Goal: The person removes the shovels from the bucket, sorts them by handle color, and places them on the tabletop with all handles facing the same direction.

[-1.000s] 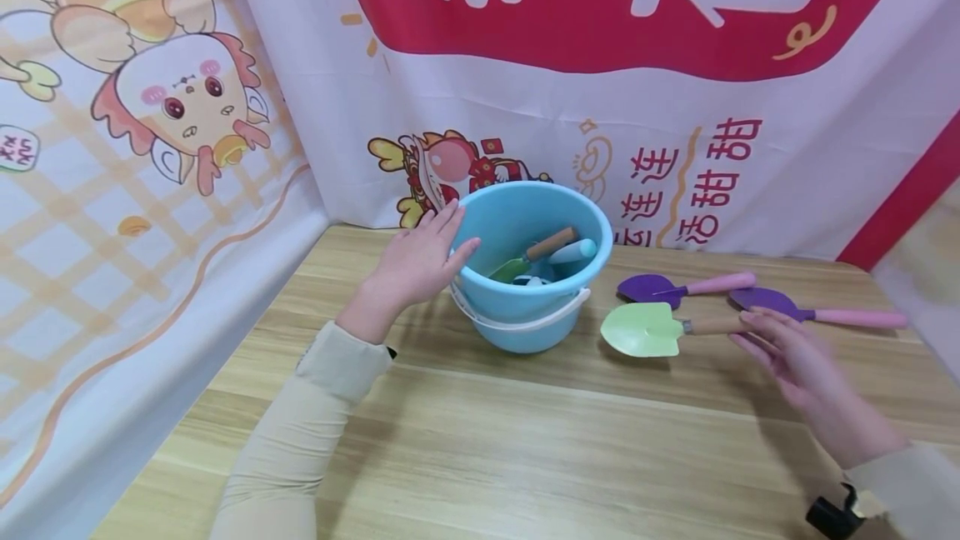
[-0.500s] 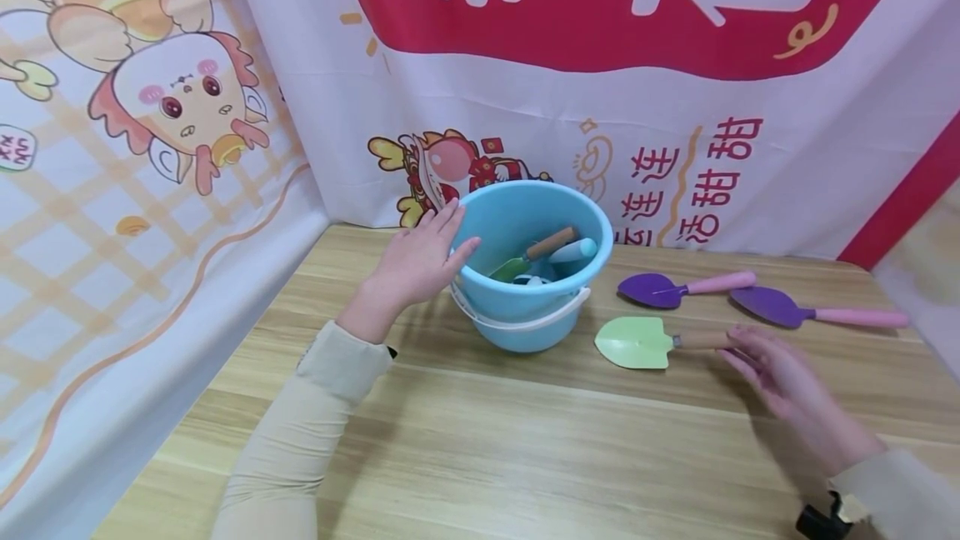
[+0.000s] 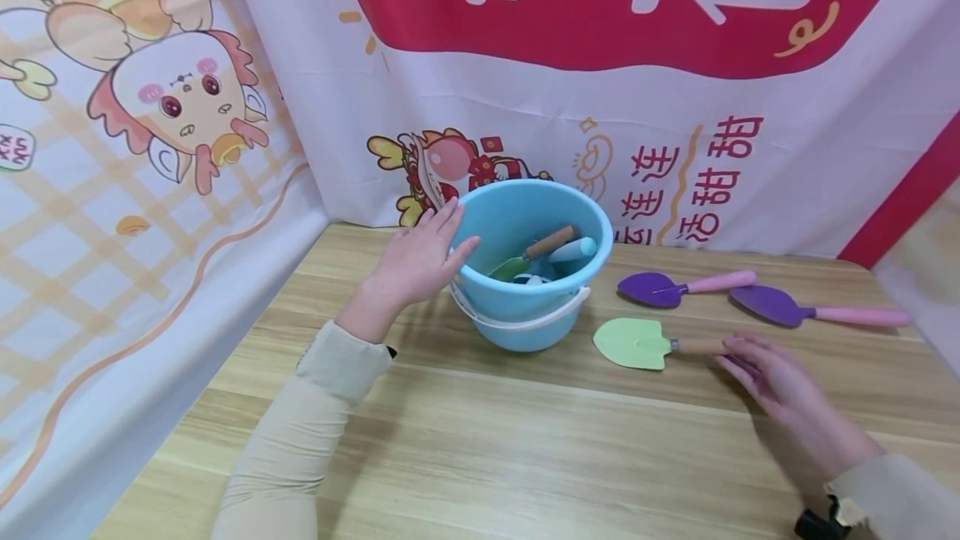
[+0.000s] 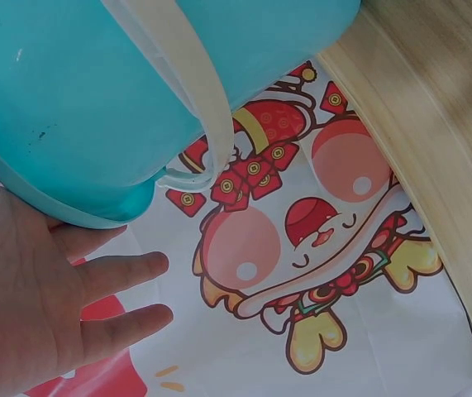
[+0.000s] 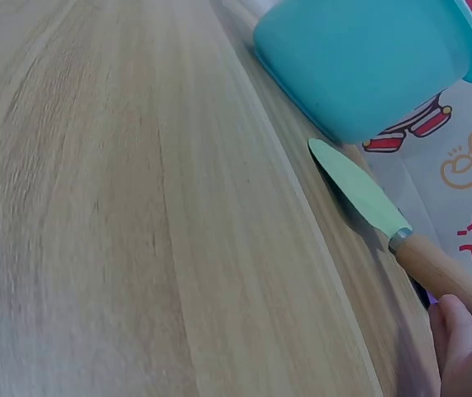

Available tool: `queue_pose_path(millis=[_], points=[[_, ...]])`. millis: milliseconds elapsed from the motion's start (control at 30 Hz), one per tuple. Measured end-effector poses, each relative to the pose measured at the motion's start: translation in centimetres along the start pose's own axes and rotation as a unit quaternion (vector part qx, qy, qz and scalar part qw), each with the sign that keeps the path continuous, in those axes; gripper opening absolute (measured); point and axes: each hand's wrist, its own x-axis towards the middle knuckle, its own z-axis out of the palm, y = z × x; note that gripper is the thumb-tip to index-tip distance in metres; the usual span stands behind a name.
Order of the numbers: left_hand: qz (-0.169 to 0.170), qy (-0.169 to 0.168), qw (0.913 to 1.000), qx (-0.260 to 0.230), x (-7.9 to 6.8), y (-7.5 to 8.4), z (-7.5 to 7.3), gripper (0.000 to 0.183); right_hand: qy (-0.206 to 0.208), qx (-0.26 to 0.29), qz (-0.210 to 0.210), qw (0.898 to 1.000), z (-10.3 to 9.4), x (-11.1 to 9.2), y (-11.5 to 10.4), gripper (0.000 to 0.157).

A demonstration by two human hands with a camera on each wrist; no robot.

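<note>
A light blue bucket [image 3: 517, 300] stands upright on the table, its white handle hanging down the front. My left hand [image 3: 420, 261] rests against the left of its rim with fingers straight; in the left wrist view the fingers extend past the rim. In my right hand [image 3: 783, 386] is the end of a wooden handle, pinched between thumb and fingers. It belongs to a green trowel [image 3: 632, 344], whose blade points left toward the bucket, low over the table in the right wrist view [image 5: 359, 190]. Inside the bucket lie a wooden-handled green tool [image 3: 551, 242] and a light blue handle [image 3: 572, 251].
Two purple trowels with pink handles, one nearer the bucket [image 3: 651, 290] and one farther right [image 3: 768, 307], lie behind the green trowel. A printed cloth [image 3: 480, 132] hangs along the table's back edge, and another [image 3: 187, 215] borders its left side.
My right hand has brought the green trowel down and slightly left, in front of the purple trowels, slowing in the last half second. The left hand and bucket have stayed put.
</note>
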Motion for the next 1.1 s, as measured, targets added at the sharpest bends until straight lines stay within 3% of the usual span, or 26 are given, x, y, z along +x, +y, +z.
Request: queue_pose_path(millis=[133, 233, 400, 533, 700, 833, 1000, 1033, 1100], points=[[0.0, -0.001, 1.0, 0.001, 0.0, 0.0, 0.0, 0.078, -0.001, -0.066, -0.01, 0.998, -0.1, -0.2, 0.0, 0.03], [-0.001, -0.001, 1.0, 0.0, 0.0, 0.0, 0.0, 0.078, -0.001, -0.139, -0.013, 0.99, 0.0, -0.3, -0.1, 0.027], [0.0, 0.0, 1.0, 0.001, 0.0, 0.0, 0.0, 0.078, 0.0, -0.255, 0.003, 0.967, 0.2, -0.3, -0.7, 0.021], [0.004, 0.0, 1.0, 0.006, -0.1, 0.1, -0.1, 0.077, 0.008, -0.315, 0.014, 0.949, 0.3, -0.2, -1.2, 0.017], [0.007, 0.002, 0.9999, 0.008, -0.2, 0.1, -0.2, 0.075, -0.013, -0.382, 0.019, 0.924, 0.1, 0.2, -1.7, 0.01], [0.009, 0.003, 0.9999, 0.01, -0.1, 0.1, -0.2, 0.077, -0.015, -0.461, 0.025, 0.887, 0.1, 0.4, -2.2, 0.016], [0.011, -0.002, 0.9999, 0.012, 0.0, -0.1, -0.1, 0.078, -0.005, -0.585, 0.01, 0.811, 0.5, 0.3, -3.1, 0.037], [0.01, -0.003, 0.9999, 0.011, 0.0, -0.1, -0.1, 0.078, -0.007, -0.598, 0.002, 0.801, 0.6, 0.3, -3.3, 0.039], [0.01, -0.003, 0.9999, 0.009, 0.1, -0.1, -0.1, 0.078, -0.017, -0.607, -0.013, 0.795, 0.9, 0.4, -3.8, 0.039]])
